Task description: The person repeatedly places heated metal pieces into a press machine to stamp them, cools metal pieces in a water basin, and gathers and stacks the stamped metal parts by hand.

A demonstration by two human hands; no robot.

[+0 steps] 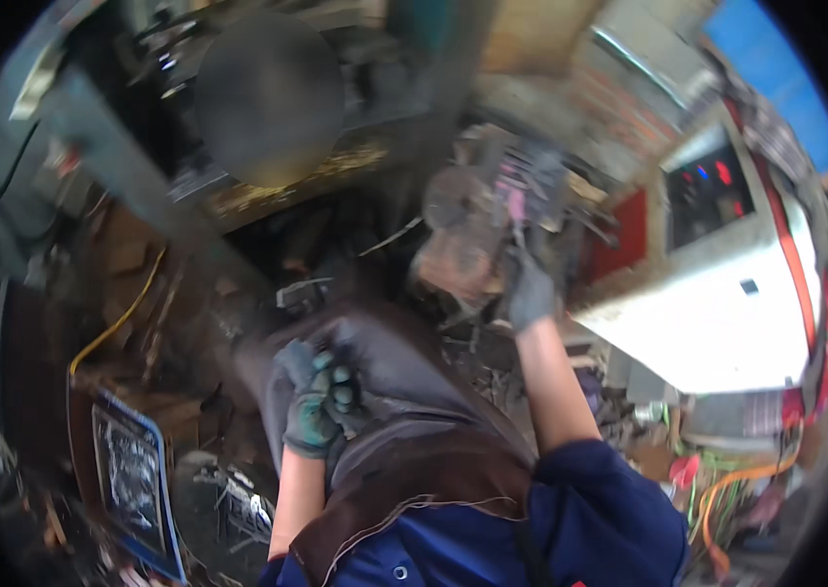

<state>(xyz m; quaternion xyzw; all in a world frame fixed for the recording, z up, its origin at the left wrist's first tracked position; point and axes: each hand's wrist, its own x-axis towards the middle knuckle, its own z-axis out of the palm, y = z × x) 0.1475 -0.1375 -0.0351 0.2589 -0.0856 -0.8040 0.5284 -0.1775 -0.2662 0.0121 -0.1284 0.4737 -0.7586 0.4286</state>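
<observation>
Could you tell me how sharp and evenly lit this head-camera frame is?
Head view: motion blur smears most of it, including the rusty part by the right hand; the white machine is overexposed; the left hand sits in dim shadow; fisheye bends the edges.

Person, own body seen from above: wearing a dark blue work shirt (585, 519) with sleeves rolled above the elbows and round buttons at the front; wearing a brown apron (433, 470) with pale stitched edging; wearing a teal-grey glove on the left hand (314, 406); wearing a grey glove on the right hand (529, 289).
</observation>
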